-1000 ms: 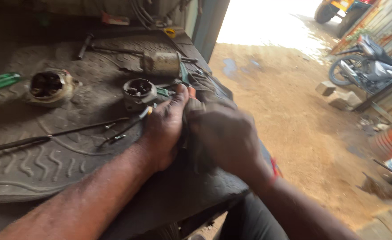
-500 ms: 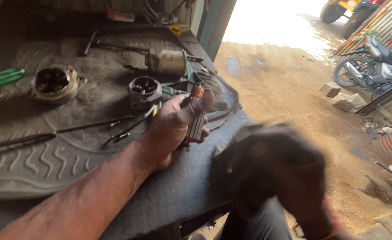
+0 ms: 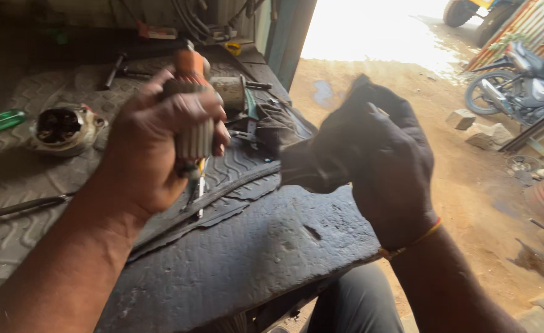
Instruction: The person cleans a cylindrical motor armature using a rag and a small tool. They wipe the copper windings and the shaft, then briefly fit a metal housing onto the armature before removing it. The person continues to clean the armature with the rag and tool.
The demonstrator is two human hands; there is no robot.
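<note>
Head view: your left hand (image 3: 161, 145) is gripping a ribbed grey cylindrical motor armature with a copper-orange end (image 3: 193, 102), held upright above the black rubber mat (image 3: 247, 259). At three o'clock from it, your right hand (image 3: 380, 163) is clutching a dark cloth (image 3: 296, 169). A round metal housing (image 3: 62, 127) is lying at nine o'clock.

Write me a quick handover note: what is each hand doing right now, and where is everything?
Left hand: raised above the bench, gripping a ribbed motor armature with a copper-coloured end.
Right hand: blurred, holding a dark rag beside it, apart from the armature.
On the rubber mat: round motor housing, cylindrical metal part, green-handled tool.
Done and left: cannot tell.
</note>
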